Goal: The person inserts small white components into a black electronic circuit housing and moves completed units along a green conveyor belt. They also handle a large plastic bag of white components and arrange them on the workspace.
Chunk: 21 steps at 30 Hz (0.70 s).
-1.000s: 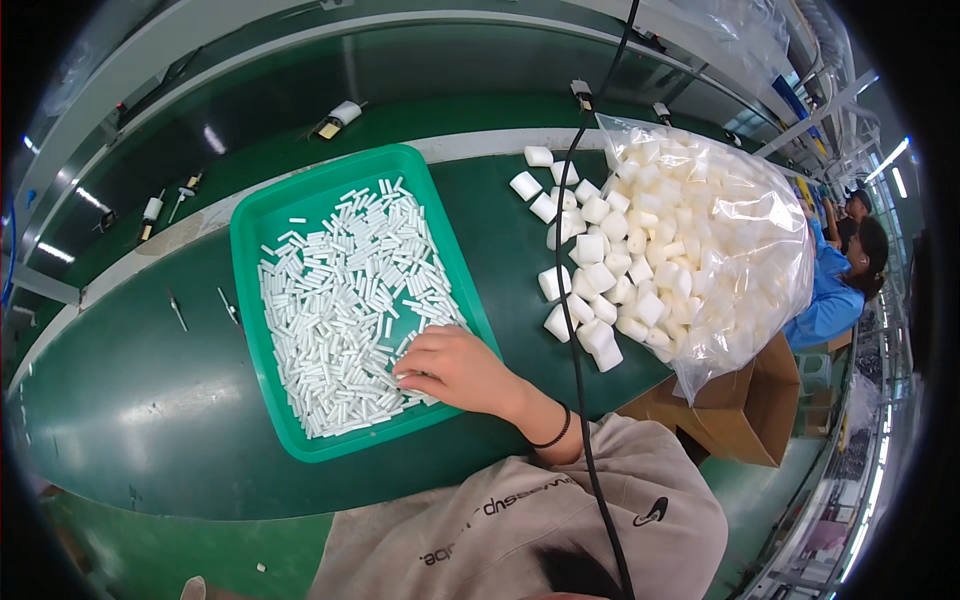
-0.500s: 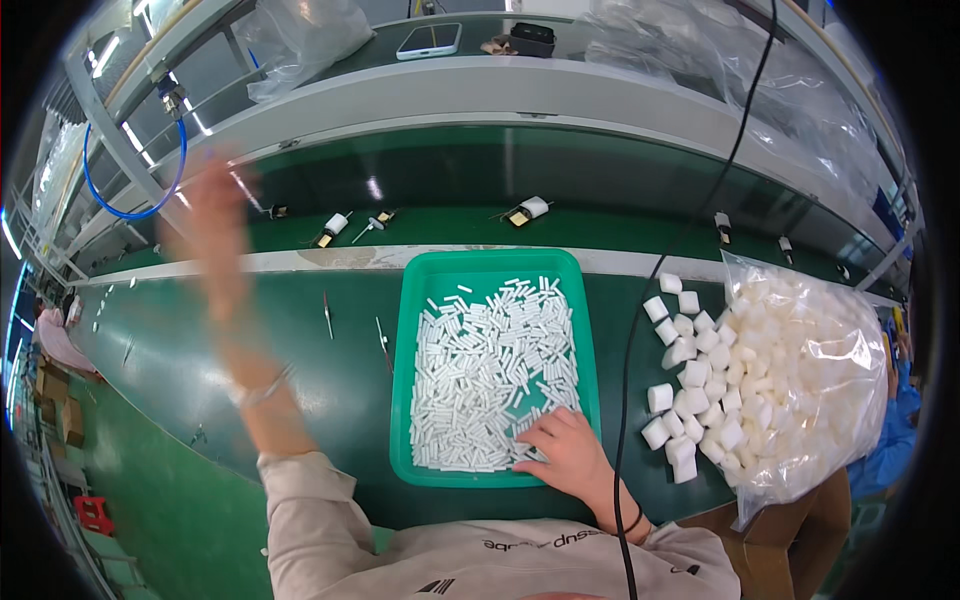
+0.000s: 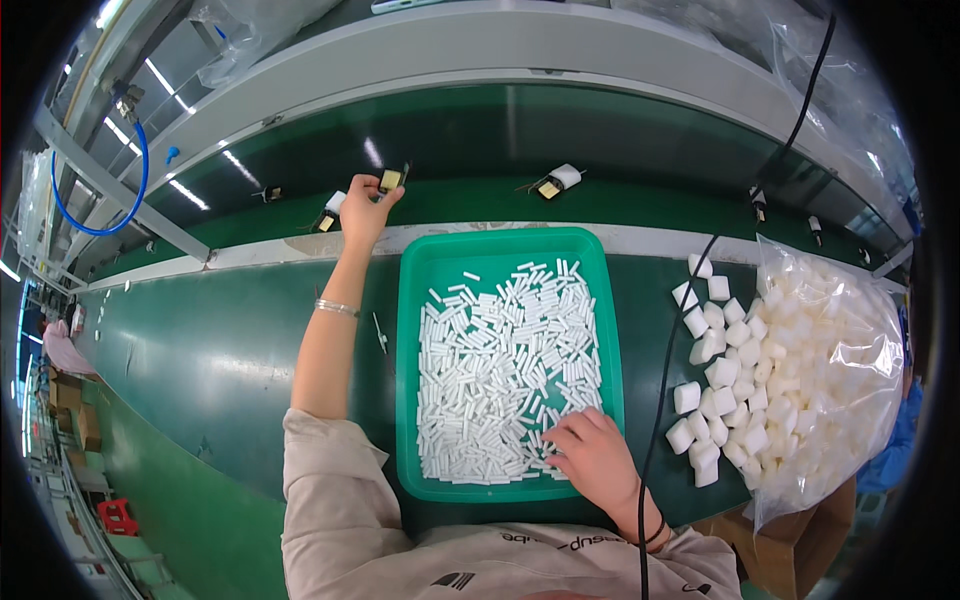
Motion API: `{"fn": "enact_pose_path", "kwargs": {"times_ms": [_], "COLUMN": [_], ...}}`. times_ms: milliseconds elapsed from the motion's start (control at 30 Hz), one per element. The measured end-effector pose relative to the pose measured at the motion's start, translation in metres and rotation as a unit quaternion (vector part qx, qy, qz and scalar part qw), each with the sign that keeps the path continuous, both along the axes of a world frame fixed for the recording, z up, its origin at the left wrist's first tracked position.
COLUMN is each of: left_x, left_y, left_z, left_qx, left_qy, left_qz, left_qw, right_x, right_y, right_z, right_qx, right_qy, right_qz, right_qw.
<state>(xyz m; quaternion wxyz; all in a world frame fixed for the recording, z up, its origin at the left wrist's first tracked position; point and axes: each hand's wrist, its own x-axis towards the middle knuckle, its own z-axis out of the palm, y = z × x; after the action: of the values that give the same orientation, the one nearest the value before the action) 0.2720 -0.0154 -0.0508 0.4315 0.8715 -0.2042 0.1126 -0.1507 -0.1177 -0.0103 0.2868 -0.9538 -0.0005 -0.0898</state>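
My left hand (image 3: 366, 208) reaches over the far strip beyond the bench's pale edge. Its thumb and fingers are closed on a small yellow-and-black electronic part (image 3: 392, 180). At the near right corner of the green tray (image 3: 408, 400), my right hand (image 3: 596, 455) rests with fingers curled down among short white tubes (image 3: 475, 390). Its thumb and fingertips are drawn toward each other; anything pinched between them is too small to make out. The tubes lie loose in a thick layer over the tray's floor.
White foam blocks (image 3: 722, 372) spill from a clear plastic bag (image 3: 835, 370) on the right. A black cable (image 3: 662, 400) runs between tray and blocks. More parts with white ends (image 3: 566, 176) lie along the far strip. A thin tool (image 3: 380, 333) lies left of the tray.
My left hand has moved right, from the blue hose to the far strip, and has taken up the yellow-and-black part. My right hand stays in the tray's near right corner. The view has shifted.
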Motion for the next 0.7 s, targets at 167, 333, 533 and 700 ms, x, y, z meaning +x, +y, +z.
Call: {"fn": "enact_pose_path", "kwargs": {"times_ms": [167,333,533,700], "left_x": [-0.110,-0.225,-0.269,-0.271], "left_y": [-0.010,0.001,0.012,0.013], "left_z": [0.047,0.056,0.044,0.040], "left_qx": [-0.452,-0.408,-0.368,-0.364], "left_qy": [0.404,0.485,0.477,0.470], "left_qz": [-0.243,-0.376,-0.370,-0.386], "left_qw": [0.757,0.676,0.707,0.705], "right_x": [0.008,0.015,0.011,0.005], "right_y": [0.005,0.002,-0.004,-0.007], "right_z": [-0.001,0.000,0.001,-0.005], "right_qx": [-0.089,0.168,0.511,0.482], "right_qy": [0.022,-0.046,-0.111,-0.122], "right_qz": [0.006,-0.077,-0.205,-0.206], "right_qw": [0.996,0.982,0.827,0.843]}}
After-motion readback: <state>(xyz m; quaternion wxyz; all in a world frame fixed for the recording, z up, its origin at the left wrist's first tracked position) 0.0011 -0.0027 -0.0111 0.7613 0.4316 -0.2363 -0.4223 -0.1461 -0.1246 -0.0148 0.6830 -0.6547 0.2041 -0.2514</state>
